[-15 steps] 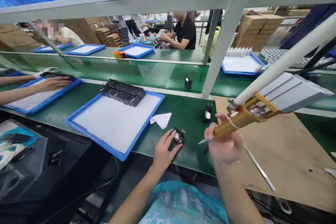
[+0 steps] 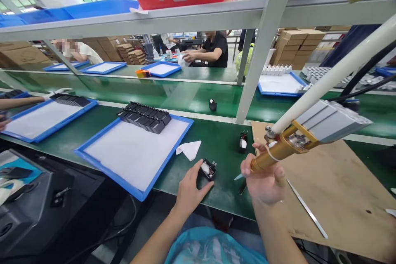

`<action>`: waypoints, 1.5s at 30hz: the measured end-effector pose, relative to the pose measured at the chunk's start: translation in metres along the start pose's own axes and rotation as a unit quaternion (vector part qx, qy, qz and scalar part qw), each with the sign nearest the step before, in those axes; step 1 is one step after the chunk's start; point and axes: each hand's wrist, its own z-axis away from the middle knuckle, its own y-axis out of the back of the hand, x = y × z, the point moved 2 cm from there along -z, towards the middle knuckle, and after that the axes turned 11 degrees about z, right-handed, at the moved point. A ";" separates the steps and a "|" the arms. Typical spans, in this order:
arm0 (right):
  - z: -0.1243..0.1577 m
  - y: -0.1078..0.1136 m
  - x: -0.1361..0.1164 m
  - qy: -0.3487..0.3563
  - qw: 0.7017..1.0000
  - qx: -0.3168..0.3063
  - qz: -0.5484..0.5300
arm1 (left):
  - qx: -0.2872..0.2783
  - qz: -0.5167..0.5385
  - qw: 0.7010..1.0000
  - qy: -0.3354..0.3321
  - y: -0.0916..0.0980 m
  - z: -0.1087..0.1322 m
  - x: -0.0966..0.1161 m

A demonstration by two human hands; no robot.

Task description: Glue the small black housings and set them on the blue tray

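Observation:
My left hand (image 2: 189, 189) has its fingers and thumb around a black plug-adapter housing (image 2: 207, 170) on the green bench. The housing's open top shows a white part and small components, with metal pins at its far end. In my right hand (image 2: 263, 185) is a gold-coloured glue dispenser gun (image 2: 262, 161), its pale blue nozzle (image 2: 238, 177) pointing left, apart from the housing. A second open black housing (image 2: 243, 142) stands beyond my right hand. Left of it lies a folded white cloth or paper (image 2: 189, 150).
A blue-rimmed tray (image 2: 120, 169) holds rows of black housings (image 2: 145, 116). Another housing (image 2: 212, 105) sits on the green conveyor. A white pole (image 2: 328, 74) slopes down to the gun, above a brown board (image 2: 337, 189) with a metal strip (image 2: 307, 208). A co-worker's arm (image 2: 23, 102) is at left.
My view has tilted up a little. The housing on the conveyor has moved left. The co-worker's hand has drawn back from the black parts on the left tray. My hands keep their holds.

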 end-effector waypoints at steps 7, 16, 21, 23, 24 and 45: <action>0.003 0.013 0.000 -0.006 1.000 0.005 0.003 | 0.127 0.035 0.991 0.017 0.054 -0.102 0.004; 0.009 0.029 0.001 -0.004 1.000 -0.014 0.019 | -0.106 -0.085 0.989 0.056 0.021 -0.322 -0.093; 0.009 0.044 0.008 -0.035 0.999 0.008 0.021 | -0.184 -0.120 0.974 0.053 0.009 -0.358 -0.124; 0.008 0.047 0.010 -0.042 0.999 0.018 0.025 | -0.206 -0.132 0.969 0.042 0.006 -0.365 -0.130; 0.007 0.048 0.009 -0.039 0.999 0.019 0.028 | -0.212 -0.137 0.967 0.037 0.006 -0.368 -0.132; 0.003 0.036 -0.012 0.006 0.996 0.018 0.085 | -0.308 -0.059 0.949 -0.008 0.003 -0.192 0.019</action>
